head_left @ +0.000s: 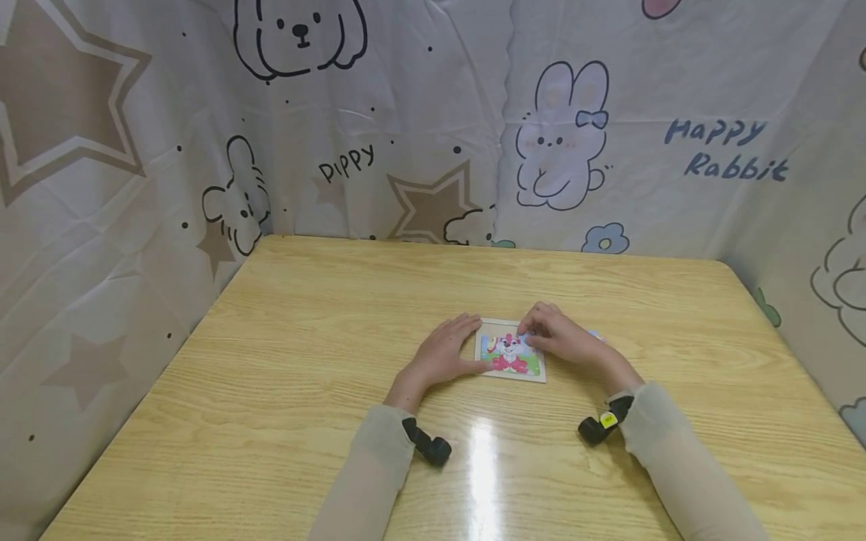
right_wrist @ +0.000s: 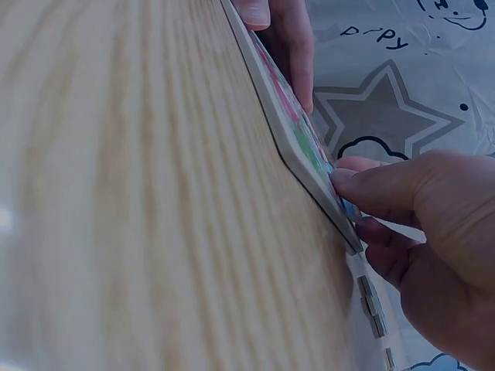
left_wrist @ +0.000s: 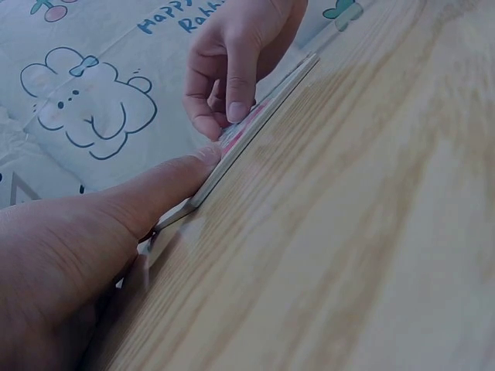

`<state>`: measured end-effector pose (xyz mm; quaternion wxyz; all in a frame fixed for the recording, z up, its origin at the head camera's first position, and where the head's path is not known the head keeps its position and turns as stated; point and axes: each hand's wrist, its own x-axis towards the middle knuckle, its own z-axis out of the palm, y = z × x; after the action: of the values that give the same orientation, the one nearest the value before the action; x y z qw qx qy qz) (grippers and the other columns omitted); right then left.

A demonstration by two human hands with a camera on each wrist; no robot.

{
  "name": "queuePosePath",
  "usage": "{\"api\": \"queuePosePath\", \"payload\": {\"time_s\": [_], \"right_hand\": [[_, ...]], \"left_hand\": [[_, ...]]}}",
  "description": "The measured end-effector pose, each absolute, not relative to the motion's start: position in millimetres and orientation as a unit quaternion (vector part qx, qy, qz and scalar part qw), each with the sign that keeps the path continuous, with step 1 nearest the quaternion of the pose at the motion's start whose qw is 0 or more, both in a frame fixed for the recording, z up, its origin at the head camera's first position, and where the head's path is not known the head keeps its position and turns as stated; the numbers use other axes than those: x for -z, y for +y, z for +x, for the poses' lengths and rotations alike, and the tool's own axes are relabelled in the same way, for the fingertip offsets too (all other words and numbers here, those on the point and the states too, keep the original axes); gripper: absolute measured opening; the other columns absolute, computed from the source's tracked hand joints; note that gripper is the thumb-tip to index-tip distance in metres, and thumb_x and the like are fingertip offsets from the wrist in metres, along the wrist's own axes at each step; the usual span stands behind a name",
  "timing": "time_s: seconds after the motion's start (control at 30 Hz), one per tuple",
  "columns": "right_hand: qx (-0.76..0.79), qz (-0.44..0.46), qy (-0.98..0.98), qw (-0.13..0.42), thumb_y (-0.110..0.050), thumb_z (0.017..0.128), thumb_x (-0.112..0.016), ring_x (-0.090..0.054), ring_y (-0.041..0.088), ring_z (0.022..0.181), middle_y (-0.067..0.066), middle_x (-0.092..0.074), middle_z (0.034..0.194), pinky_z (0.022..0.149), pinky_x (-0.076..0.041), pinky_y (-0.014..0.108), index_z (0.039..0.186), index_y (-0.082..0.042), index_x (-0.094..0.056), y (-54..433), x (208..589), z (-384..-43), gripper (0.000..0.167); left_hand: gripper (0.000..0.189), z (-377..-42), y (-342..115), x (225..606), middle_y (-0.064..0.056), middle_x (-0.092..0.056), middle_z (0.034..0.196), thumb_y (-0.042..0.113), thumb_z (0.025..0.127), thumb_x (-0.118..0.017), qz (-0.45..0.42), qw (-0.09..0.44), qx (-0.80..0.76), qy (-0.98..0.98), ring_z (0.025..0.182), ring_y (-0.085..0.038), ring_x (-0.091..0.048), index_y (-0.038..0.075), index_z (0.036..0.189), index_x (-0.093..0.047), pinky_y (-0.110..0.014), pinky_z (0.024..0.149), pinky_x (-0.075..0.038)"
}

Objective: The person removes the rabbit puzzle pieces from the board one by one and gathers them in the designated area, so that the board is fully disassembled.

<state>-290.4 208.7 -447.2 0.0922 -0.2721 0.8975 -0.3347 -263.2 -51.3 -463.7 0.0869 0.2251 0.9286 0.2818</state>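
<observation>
A small jigsaw puzzle board (head_left: 512, 379) with a pale rim lies on the table, showing a pink-and-white cartoon animal on green and blue. My left hand (head_left: 443, 352) spans its left side, fingertips at the far left corner. In the left wrist view, the left thumb (left_wrist: 174, 182) lies nearly straight on the near rim. Over the board's upper right part, my right hand (head_left: 558, 334) pinches a puzzle piece, mostly hidden by the fingers. A bluish bit of the piece (right_wrist: 349, 209) shows below the right thumb (right_wrist: 379, 189) in the right wrist view.
Loose puzzle pieces (right_wrist: 371, 305) lie on the table beyond the board's right end, partly behind the right hand in the head view. A wood-grain table (head_left: 304, 338) carries everything. Printed cloth (head_left: 419, 113) hangs behind and at both sides.
</observation>
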Motion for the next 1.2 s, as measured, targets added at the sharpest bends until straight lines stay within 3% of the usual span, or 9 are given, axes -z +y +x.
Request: {"api": "queuePosePath", "payload": {"time_s": [0.2, 0.33, 0.6, 0.87, 1.1, 1.2], "right_hand": [[0.346, -0.243, 0.902, 0.088, -0.009, 0.094, -0.063, -0.048, 0.018, 0.093, 0.012, -0.053, 0.112, 0.076, -0.045, 0.019, 0.122, -0.003, -0.058, 209.4, 447.8, -289.3, 0.028], [0.339, -0.227, 0.909, 0.086, -0.012, 0.093, -0.065, -0.053, 0.019, 0.096, 0.013, -0.057, 0.114, 0.082, -0.049, 0.023, 0.128, -0.002, -0.057, 210.1, 446.0, -288.4, 0.037], [0.341, -0.224, 0.91, 0.077, -0.013, 0.093, -0.065, -0.056, 0.019, 0.097, 0.01, -0.061, 0.113, 0.083, -0.051, 0.024, 0.123, -0.005, -0.063, 212.1, 446.5, -288.9, 0.031], [0.385, -0.208, 0.897, 0.062, -0.007, 0.096, -0.059, -0.058, 0.024, 0.107, 0.011, -0.062, 0.118, 0.095, -0.051, 0.036, 0.119, -0.006, -0.063, 217.2, 452.9, -289.9, 0.024], [0.408, -0.201, 0.888, 0.067, -0.009, 0.098, -0.056, -0.058, 0.024, 0.106, 0.011, -0.063, 0.117, 0.093, -0.05, 0.031, 0.118, -0.009, -0.063, 217.5, 451.1, -288.8, 0.021], [0.422, -0.191, 0.884, 0.069, -0.011, 0.098, -0.056, -0.058, 0.026, 0.11, 0.011, -0.062, 0.119, 0.097, -0.049, 0.036, 0.118, -0.01, -0.064, 218.1, 451.1, -288.0, 0.021]], "left_hand": [[0.086, -263.5, -51.8, 463.7, 0.001, -0.028, 0.163, 0.056, 0.085, -0.068, 0.224, 0.091, -0.276, 0.93, 0.154, -0.016, -0.018, 0.017, 0.153, -0.034, -0.036, 0.129, -0.014], [0.086, -263.0, -51.8, 463.2, 0.002, -0.028, 0.163, 0.056, 0.085, -0.068, 0.223, 0.093, -0.278, 0.93, 0.154, -0.016, -0.018, 0.018, 0.153, -0.034, -0.036, 0.129, -0.013], [0.086, -263.8, -51.1, 464.0, 0.002, -0.028, 0.163, 0.057, 0.085, -0.067, 0.228, 0.09, -0.275, 0.93, 0.154, -0.016, -0.017, 0.018, 0.153, -0.033, -0.037, 0.129, -0.014], [0.087, -263.5, -50.7, 462.7, 0.002, -0.028, 0.163, 0.057, 0.085, -0.068, 0.232, 0.087, -0.268, 0.931, 0.154, -0.016, -0.018, 0.017, 0.153, -0.033, -0.037, 0.129, -0.014], [0.086, -263.8, -51.3, 462.3, 0.003, -0.027, 0.163, 0.055, 0.085, -0.068, 0.229, 0.091, -0.271, 0.93, 0.154, -0.016, -0.017, 0.017, 0.154, -0.033, -0.036, 0.129, -0.013], [0.086, -264.1, -51.4, 463.5, 0.002, -0.027, 0.163, 0.056, 0.085, -0.068, 0.231, 0.09, -0.27, 0.93, 0.154, -0.016, -0.017, 0.017, 0.153, -0.033, -0.036, 0.129, -0.013]]}}
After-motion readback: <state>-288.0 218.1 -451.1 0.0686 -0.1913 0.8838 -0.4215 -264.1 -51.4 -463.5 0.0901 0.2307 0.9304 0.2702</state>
